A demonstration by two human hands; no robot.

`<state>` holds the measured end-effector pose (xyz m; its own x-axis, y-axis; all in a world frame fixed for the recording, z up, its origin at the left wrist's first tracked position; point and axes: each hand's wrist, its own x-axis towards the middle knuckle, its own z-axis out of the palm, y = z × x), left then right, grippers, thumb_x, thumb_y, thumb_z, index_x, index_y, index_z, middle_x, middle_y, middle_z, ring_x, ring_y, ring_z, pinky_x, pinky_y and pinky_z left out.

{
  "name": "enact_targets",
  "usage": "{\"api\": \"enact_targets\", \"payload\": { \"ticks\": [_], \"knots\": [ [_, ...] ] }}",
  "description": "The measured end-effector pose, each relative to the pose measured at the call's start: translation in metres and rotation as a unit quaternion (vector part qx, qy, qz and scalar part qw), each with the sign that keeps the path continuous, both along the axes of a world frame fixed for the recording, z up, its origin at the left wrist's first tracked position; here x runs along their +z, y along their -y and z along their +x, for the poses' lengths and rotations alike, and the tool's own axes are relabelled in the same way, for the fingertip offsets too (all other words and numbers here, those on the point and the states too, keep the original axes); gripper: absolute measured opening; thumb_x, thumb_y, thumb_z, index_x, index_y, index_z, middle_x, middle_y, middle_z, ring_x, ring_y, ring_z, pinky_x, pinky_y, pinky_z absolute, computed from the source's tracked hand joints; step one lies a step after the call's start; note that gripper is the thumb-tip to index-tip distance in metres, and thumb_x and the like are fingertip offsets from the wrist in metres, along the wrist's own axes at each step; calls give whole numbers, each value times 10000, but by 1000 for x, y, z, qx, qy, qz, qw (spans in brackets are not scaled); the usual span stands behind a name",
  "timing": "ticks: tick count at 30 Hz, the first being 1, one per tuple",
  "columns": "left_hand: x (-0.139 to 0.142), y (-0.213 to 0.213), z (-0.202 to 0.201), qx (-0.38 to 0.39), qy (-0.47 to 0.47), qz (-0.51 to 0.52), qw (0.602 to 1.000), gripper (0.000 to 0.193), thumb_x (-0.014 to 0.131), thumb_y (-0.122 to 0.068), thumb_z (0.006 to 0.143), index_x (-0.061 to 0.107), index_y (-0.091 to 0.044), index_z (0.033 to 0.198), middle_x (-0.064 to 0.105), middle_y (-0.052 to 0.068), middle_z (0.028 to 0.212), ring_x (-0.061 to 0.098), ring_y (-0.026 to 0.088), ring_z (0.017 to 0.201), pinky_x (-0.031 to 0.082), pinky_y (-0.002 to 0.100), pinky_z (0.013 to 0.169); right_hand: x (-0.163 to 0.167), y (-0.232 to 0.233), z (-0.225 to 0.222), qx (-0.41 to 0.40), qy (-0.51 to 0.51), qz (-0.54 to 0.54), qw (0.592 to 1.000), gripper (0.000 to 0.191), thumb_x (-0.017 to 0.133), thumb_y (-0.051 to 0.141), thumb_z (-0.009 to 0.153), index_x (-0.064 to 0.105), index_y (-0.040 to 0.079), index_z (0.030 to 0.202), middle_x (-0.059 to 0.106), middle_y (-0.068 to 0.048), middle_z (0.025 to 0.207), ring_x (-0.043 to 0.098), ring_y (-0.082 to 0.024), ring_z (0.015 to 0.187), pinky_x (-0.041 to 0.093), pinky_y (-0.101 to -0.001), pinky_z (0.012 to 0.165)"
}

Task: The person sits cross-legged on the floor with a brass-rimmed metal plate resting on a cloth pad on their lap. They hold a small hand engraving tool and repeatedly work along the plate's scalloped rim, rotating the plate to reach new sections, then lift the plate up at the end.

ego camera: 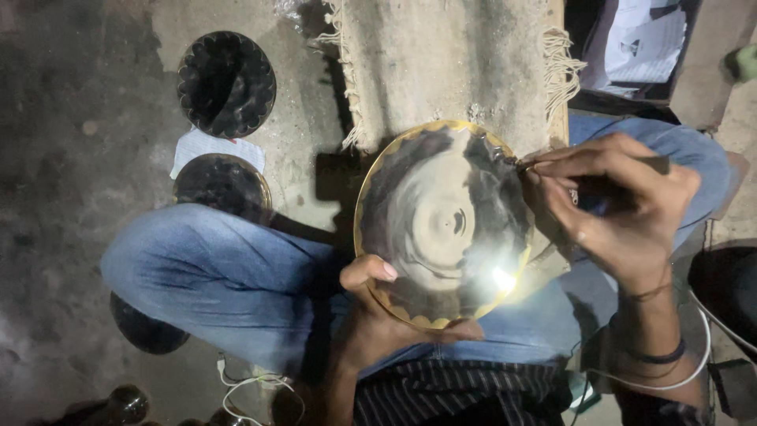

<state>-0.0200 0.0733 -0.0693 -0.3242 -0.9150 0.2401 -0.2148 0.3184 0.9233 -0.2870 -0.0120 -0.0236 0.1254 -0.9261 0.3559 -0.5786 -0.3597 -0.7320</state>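
A round metal plate (441, 221) with a golden scalloped rim and a dark, smeared face rests over my lap. My left hand (371, 292) grips its near rim from below, thumb on the face. My right hand (615, 205) pinches a thin pointed tool (524, 164) whose tip touches the plate's upper right rim. A bright light spot glares on the plate's lower right.
I sit cross-legged in blue jeans on a dirty floor. A fringed beige cloth (449, 63) lies beyond the plate. Two dark scalloped plates (227, 83) (223, 185) lie at the left, with white paper (213, 148) between them. Another dark dish (729, 288) is at the right.
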Motion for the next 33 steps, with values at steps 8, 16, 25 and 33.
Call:
{"api": "enact_targets", "payload": {
  "ticks": [8,16,25,33],
  "knots": [
    [-4,-9,0,35,5,4,999,1053,966,-443,690,125,-174,1264,381,150,1329,574,226,1256,581,327,986,17,10,-13,70,-76,46,994,127,810,-13,820,758,28,929,765,-81,976,760,-162,875,605,-259,775],
    [-14,-25,-10,44,58,-43,996,1033,937,-505,775,95,-139,1248,342,96,1324,578,130,1206,580,281,908,6,3,-11,25,58,-51,997,103,780,-2,899,711,-6,974,738,-118,976,749,-200,894,628,-292,779],
    [-23,-36,-22,111,176,-153,966,1126,937,-594,686,104,-55,1218,310,113,1282,467,144,1161,461,272,878,-19,-60,23,-142,143,0,979,82,778,-36,1071,714,-51,1118,735,-114,1060,682,-106,885,538,-184,804],
    [-53,-67,-21,145,67,-71,985,1080,1001,-479,675,162,-93,1235,275,56,1245,419,91,1207,461,239,907,-3,-68,38,-158,162,14,974,80,763,-64,1052,699,-76,1098,725,-123,1050,696,-111,906,546,-184,809]
  ]
}}
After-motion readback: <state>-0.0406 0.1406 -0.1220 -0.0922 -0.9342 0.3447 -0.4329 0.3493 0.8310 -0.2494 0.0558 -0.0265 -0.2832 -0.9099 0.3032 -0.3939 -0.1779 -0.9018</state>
